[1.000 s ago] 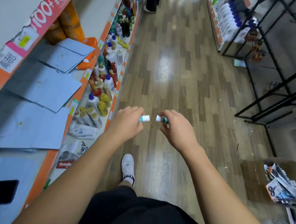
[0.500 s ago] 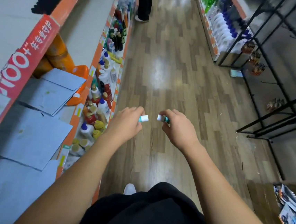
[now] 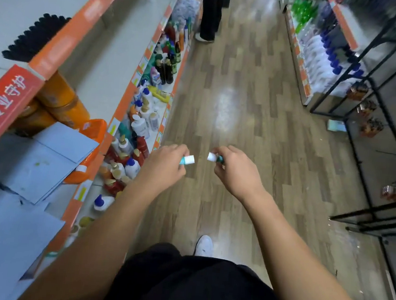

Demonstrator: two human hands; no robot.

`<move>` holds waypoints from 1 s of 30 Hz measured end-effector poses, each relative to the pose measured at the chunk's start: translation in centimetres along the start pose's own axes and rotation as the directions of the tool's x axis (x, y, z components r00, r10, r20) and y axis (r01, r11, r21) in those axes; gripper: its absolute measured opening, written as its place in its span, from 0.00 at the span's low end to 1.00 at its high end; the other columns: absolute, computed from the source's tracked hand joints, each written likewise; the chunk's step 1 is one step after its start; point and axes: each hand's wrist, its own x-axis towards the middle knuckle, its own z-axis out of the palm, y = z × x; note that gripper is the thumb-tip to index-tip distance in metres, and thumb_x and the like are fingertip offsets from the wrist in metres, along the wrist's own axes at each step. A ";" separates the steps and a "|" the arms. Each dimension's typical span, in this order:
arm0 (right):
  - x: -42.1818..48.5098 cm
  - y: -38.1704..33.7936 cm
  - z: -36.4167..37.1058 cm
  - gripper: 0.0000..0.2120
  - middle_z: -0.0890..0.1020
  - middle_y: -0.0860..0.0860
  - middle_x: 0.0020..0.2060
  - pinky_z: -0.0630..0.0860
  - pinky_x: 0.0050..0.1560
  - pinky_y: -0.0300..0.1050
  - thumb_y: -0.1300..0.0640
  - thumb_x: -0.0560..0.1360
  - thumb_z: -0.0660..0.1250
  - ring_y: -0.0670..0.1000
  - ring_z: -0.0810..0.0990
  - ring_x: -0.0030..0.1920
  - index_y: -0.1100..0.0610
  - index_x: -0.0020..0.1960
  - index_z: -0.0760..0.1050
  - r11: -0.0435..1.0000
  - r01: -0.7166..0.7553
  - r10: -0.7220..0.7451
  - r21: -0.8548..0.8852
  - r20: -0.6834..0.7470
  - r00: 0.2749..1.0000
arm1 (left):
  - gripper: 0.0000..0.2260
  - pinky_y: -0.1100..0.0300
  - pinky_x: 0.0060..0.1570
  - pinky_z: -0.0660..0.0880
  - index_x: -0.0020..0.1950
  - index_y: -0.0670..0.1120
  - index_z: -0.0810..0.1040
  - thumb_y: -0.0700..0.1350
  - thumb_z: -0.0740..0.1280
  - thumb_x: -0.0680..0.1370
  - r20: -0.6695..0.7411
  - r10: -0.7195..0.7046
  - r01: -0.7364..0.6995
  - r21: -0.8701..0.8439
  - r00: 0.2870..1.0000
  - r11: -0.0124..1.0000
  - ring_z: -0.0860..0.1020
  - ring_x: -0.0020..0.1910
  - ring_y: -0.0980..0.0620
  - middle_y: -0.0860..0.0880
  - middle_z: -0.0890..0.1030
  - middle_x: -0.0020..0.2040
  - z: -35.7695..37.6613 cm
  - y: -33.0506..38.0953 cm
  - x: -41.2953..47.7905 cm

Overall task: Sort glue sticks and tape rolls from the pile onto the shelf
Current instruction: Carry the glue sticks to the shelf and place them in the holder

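Note:
My left hand [image 3: 166,166] grips a small glue stick [image 3: 187,160], teal with a white cap, whose cap end pokes out to the right. My right hand [image 3: 236,170] grips a second glue stick [image 3: 213,157] of the same kind, its white cap pointing left. The two caps face each other a short gap apart, above the wooden aisle floor. The shelf unit [image 3: 124,104] with orange edges runs along my left; its low tier holds glue bottles [image 3: 127,167] and other bottles.
Blue sheets [image 3: 46,159] and an orange basket [image 3: 95,130] lie on the middle tier. A person's legs [image 3: 210,10] stand farther down the aisle. Black metal racks [image 3: 374,142] line the right side. My white shoe [image 3: 204,246] shows below.
I have walked forward along the aisle; the shelves and racks slid back past me and the cardboard box at lower right left the view. Both hands kept their glue sticks, held slightly farther apart.

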 end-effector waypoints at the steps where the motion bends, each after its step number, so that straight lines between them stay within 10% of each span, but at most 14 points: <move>1: 1.2 0.3 -0.3 0.15 0.78 0.51 0.52 0.77 0.48 0.52 0.58 0.75 0.64 0.57 0.77 0.55 0.51 0.60 0.75 1.000 0.013 -0.013 -0.006 0.008 1.000 | 0.08 0.55 0.39 0.68 0.51 0.49 0.74 0.40 0.63 0.73 -0.008 -0.011 0.011 -0.016 1.000 1.000 0.75 0.48 0.45 0.49 0.78 0.47 -0.1 0.0 1.0; 30: 38.3 -7.5 -0.1 0.17 0.79 0.52 0.54 0.77 0.48 0.52 0.59 0.75 0.63 0.58 0.79 0.53 0.50 0.62 0.75 0.897 0.436 -0.442 0.078 0.163 0.882 | 0.11 0.53 0.45 0.74 0.56 0.49 0.75 0.45 0.67 0.74 -0.159 -0.434 0.429 -0.068 0.887 0.901 0.77 0.52 0.43 0.47 0.79 0.52 -7.4 -14.6 25.3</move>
